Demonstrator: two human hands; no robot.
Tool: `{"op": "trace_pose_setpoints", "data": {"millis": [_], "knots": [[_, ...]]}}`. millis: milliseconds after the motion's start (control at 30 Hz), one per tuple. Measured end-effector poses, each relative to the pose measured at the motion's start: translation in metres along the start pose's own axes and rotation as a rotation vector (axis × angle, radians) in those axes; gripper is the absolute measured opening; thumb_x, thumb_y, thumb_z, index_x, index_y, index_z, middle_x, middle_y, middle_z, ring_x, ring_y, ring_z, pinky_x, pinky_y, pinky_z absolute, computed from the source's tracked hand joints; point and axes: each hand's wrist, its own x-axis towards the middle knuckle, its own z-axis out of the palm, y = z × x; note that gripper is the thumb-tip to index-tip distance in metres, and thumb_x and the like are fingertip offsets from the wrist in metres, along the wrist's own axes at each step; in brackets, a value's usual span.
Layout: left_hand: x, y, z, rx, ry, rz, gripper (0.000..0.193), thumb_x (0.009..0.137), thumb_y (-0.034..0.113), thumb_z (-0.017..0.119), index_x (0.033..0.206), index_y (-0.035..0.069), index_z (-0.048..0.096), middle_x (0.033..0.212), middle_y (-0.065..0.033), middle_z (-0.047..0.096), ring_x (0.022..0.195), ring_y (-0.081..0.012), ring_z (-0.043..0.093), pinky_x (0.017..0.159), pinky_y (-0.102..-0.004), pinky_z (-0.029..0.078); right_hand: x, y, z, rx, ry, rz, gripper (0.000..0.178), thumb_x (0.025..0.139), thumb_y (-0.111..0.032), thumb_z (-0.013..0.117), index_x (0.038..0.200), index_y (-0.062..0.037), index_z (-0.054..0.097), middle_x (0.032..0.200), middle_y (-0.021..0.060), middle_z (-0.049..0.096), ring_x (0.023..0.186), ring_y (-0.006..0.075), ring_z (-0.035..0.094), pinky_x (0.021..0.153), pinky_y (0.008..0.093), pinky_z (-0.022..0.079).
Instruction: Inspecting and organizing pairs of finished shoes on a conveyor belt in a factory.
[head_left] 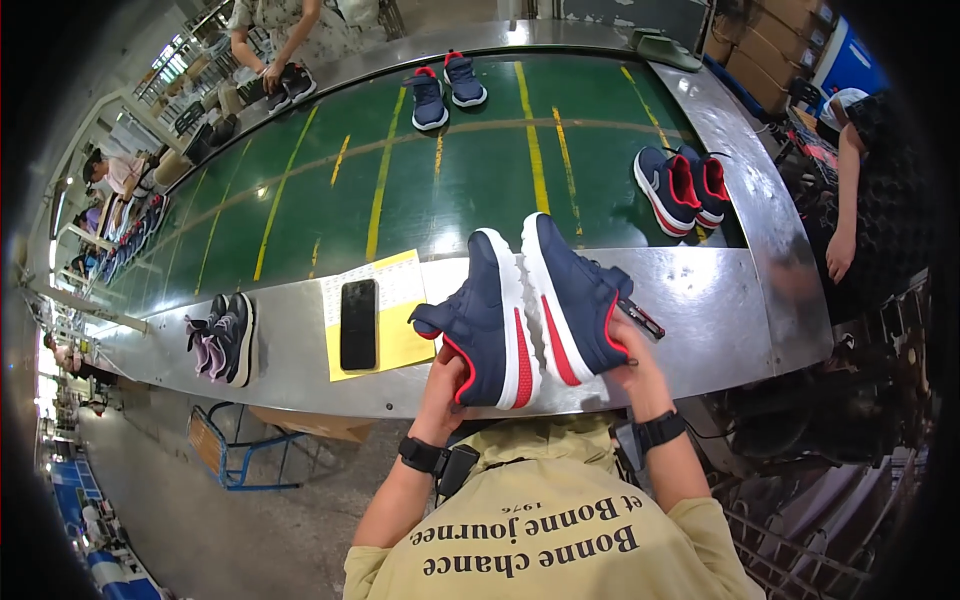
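Observation:
Two navy sneakers with white soles and red heel sections are held side by side over the metal table edge, toes pointing away from me and soles turned toward each other. My left hand (438, 392) is closed on the left sneaker (480, 315), its fingers in the red-lined opening at the heel. On the other side, my right hand (634, 362) grips the right sneaker (577, 290) by its heel opening. Both hands' fingertips are partly hidden by the shoes. Close beyond my right hand lies a slim dark object with red (641, 318), its kind unclear.
A black phone (358, 325) rests on a yellow printed sheet (404, 359). Dark sneakers with pink lining (232, 340) stand left. The green conveyor belt (300, 200) carries navy sneakers at the far side (428, 100) and right (664, 190). Other people are beyond the belt and at right.

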Motion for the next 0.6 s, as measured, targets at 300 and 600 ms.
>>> {"op": "trace_pose_setpoints", "data": {"millis": [300,600], "knots": [[-0.001,0.001,0.014,-0.111,-0.113,0.019,0.035,0.085,0.008,0.052,0.120,0.003,0.046,0.113,-0.0105,0.058,0.100,-0.0209,0.059,0.087,-0.0318,0.049,-0.023,0.005,-0.001,0.127,0.048,0.001,0.049,0.071,0.006,0.042,0.119,0.0010,0.051,0.112,0.0102,0.059,0.100,0.0183,0.058,0.089,0.0281,0.045],[0.022,0.019,0.031,0.473,-0.033,0.173,0.036,0.087,0.015,0.050,0.120,0.002,0.049,0.106,-0.0083,0.060,0.095,-0.0155,0.057,0.081,-0.0274,0.047,-0.012,-0.015,0.001,-0.325,0.093,-0.205,0.039,0.081,-0.009,0.058,0.119,0.0005,0.051,0.104,0.0062,0.060,0.092,0.0142,0.058,0.082,0.0279,0.047]]}}
